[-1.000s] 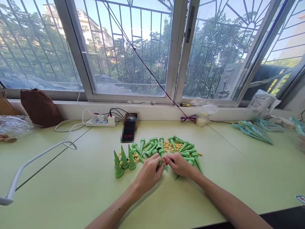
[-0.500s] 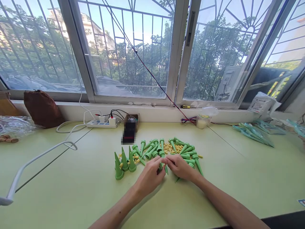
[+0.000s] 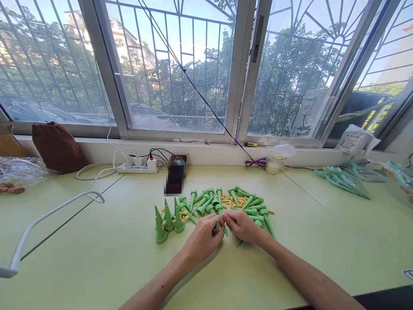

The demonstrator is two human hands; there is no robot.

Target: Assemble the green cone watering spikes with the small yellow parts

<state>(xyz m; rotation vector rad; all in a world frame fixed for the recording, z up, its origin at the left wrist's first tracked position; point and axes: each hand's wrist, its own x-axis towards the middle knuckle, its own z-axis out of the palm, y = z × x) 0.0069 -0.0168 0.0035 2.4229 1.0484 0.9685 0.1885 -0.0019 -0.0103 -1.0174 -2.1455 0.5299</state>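
Wrapped in the fingers of my left hand [image 3: 204,237] is a green plastic cone spike [image 3: 217,227], mostly hidden by the hand. My right hand [image 3: 244,225] meets it there with thumb and forefinger pinched together; whatever they grip is hidden. Beyond both hands lies a loose heap of green cone spikes [image 3: 202,209] with ribbed collars. Small yellow pegs [image 3: 229,200] are scattered among them. On the left, several cone spikes [image 3: 168,220] stand upright, points up, with a few yellow pieces beside them.
A white bent metal rod [image 3: 24,234] reaches in from the left. Along the windowsill are a power strip [image 3: 137,167], a small box [image 3: 182,161], a jar [image 3: 275,164] and a brown bag [image 3: 58,146]. Teal plastic bags [image 3: 343,181] lie at the right on the pale green table [image 3: 106,254].
My right hand has shifted very slightly left, and the cone spike in my left hand shows more upright between the fingers. At the far right edge, a skin-coloured shape has appeared by the plastic bag.
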